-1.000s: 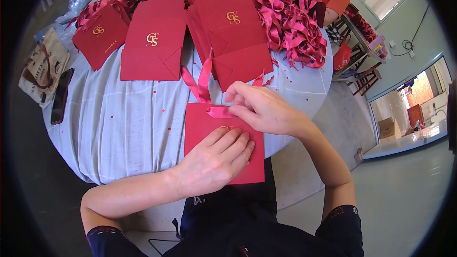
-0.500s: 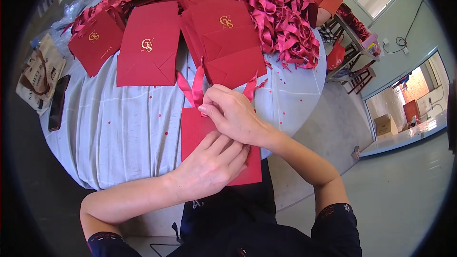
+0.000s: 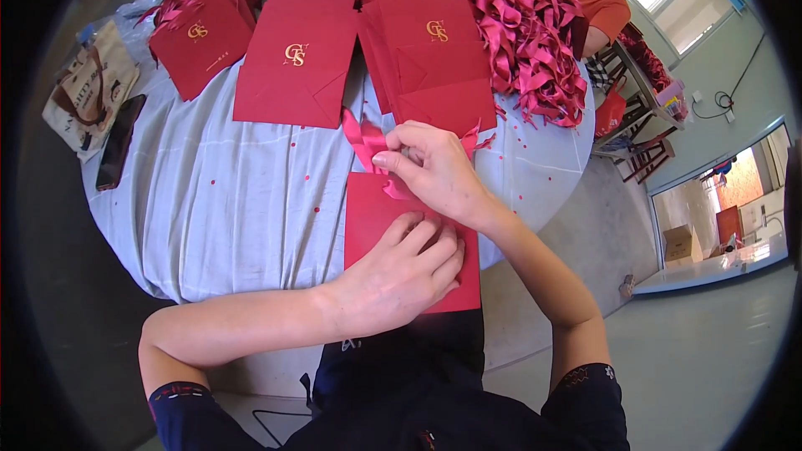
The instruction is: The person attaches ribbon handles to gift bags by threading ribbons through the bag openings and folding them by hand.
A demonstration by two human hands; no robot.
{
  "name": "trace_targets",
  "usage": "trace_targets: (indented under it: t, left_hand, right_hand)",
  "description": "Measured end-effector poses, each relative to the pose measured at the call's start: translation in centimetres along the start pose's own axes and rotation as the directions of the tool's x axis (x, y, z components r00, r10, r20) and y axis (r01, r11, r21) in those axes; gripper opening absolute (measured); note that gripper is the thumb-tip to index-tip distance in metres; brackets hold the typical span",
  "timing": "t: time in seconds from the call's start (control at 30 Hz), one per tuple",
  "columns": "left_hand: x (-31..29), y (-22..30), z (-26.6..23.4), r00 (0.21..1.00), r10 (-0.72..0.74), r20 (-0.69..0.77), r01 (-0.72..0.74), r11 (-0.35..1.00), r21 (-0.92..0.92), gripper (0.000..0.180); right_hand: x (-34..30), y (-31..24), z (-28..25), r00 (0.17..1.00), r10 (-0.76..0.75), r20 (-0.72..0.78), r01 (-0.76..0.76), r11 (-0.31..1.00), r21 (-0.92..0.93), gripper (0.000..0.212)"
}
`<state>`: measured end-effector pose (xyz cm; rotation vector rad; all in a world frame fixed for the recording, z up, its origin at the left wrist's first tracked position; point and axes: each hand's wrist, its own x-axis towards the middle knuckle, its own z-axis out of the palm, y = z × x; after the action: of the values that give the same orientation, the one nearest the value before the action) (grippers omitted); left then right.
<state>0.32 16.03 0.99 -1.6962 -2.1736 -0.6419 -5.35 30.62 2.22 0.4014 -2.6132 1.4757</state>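
A flat red paper bag (image 3: 368, 209) lies at the near table edge, reaching over my lap. A pink satin ribbon (image 3: 365, 144) runs from its top end. My right hand (image 3: 439, 171) is closed in a pinch on the ribbon, thumb against forefinger, over the bag's top. Below the thumb a short loop of ribbon shows against the bag. My left hand (image 3: 393, 276) lies across the bag's lower part with curled fingers gripping it; its thumb is hidden.
Flat red bags (image 3: 296, 58) and a heap of pink ribbons (image 3: 535, 42) cover the far side of the cloth-covered round table (image 3: 242, 217). A phone (image 3: 119, 142) and a cloth bag (image 3: 88, 92) lie at the left. A person in orange (image 3: 597, 0) sits at the far right.
The whole view has shifted, so the table things appear further right and higher. My right hand has lifted slightly from my left, exposing a ribbon loop; my left fingers have spread a little.
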Motion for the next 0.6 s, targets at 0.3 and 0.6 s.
trace_targets:
  t: [0.3, 0.6]
  left_hand:
    - [-0.1, -0.1, 0.2, 1.000, 0.000, 0.026, 0.000, 1.000, -0.012, 0.039]
    - [0.6, 0.4, -0.5, 0.998, -0.018, 0.061, 0.022, 0.997, -0.071, 0.039]
  right_hand:
    - [1.5, 1.1, 1.6, 0.997, -0.067, -0.043, 0.064, 0.996, -0.061, 0.013]
    - [1.4, 1.3, 0.9, 0.991, -0.121, -0.050, 0.111, 0.979, -0.169, 0.015]
